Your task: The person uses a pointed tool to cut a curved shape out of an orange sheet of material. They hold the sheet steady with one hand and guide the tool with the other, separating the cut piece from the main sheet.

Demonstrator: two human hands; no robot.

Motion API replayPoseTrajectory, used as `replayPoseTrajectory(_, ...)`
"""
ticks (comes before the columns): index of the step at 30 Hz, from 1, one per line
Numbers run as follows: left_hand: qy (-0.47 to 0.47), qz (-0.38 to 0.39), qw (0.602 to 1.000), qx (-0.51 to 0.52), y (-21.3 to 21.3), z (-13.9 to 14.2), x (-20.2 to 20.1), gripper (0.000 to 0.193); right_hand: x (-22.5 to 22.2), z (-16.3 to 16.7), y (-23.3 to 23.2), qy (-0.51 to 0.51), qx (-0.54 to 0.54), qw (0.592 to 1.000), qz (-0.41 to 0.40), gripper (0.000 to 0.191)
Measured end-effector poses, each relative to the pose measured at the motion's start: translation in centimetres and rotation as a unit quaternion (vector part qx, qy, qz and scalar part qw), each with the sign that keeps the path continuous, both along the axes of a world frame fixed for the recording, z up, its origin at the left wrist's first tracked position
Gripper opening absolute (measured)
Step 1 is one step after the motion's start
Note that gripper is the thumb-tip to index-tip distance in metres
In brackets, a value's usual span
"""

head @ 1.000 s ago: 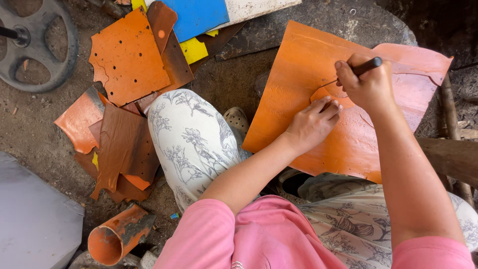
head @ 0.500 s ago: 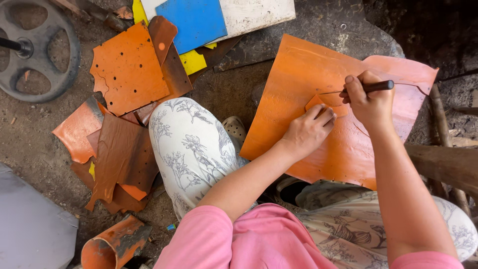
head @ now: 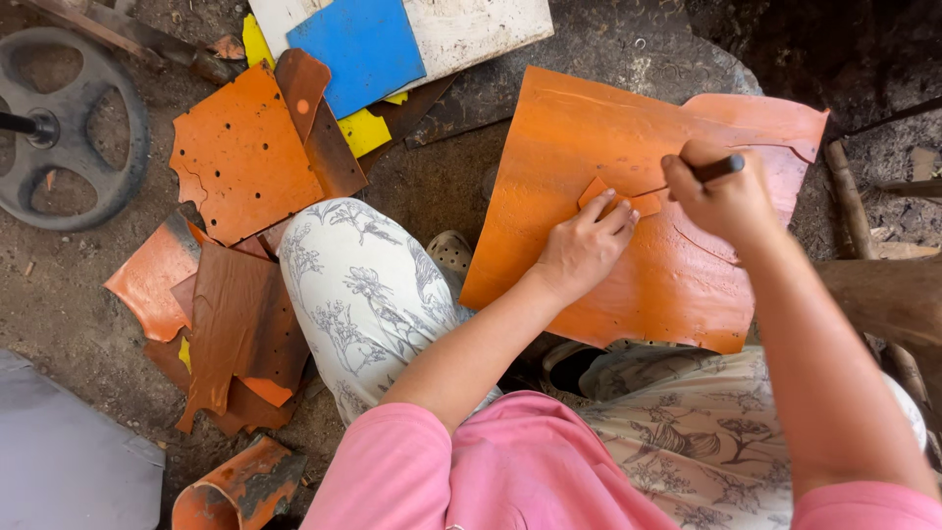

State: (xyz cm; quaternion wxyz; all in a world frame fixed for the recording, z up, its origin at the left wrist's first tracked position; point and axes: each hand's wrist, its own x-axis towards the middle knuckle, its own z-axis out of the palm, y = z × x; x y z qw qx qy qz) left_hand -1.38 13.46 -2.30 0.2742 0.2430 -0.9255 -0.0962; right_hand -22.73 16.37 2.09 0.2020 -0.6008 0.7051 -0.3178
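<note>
A big orange sheet (head: 628, 285) lies across my lap and the ground, its surface scored with lines. My left hand (head: 584, 245) presses a small orange cut-out piece (head: 616, 199) flat on the sheet with its fingertips. My right hand (head: 724, 194) grips a dark pen-like tool (head: 714, 170), its tip down at the right edge of the small piece. The two hands are close together near the sheet's middle.
Orange and brown scraps (head: 235, 294), one with punched holes (head: 240, 157), pile on the dirt at left. A blue sheet (head: 358, 44) and white board (head: 471, 27) lie at top. A black wheel (head: 64, 123) sits far left, an orange pipe piece (head: 231, 491) below, wooden sticks (head: 854, 211) at right.
My view has shifted, so everything sits lower in frame. Both hands stay on the small piece, with the tool tip still at its edge.
</note>
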Motion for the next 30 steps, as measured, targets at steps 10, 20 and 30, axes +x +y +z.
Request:
replayPoseTrajectory(10,-0.050,-0.053,0.993,0.091,-2.5,-1.5,-1.4,0.019,-2.1,2.1,5.1,-0.178,-0.136,0.967,-0.123,0.029)
replayPoseTrajectory(20,-0.149,-0.257,0.941,0.163,-10.5,-1.9,-6.0,0.005,13.3,-0.5,9.8,-0.192,-0.201,0.926,-0.255,0.017)
replayPoseTrajectory(30,-0.170,-0.284,0.933,0.142,-10.9,-1.5,-7.0,0.009,16.0,-0.8,7.1,-0.232,-0.195,0.918,-0.257,0.019)
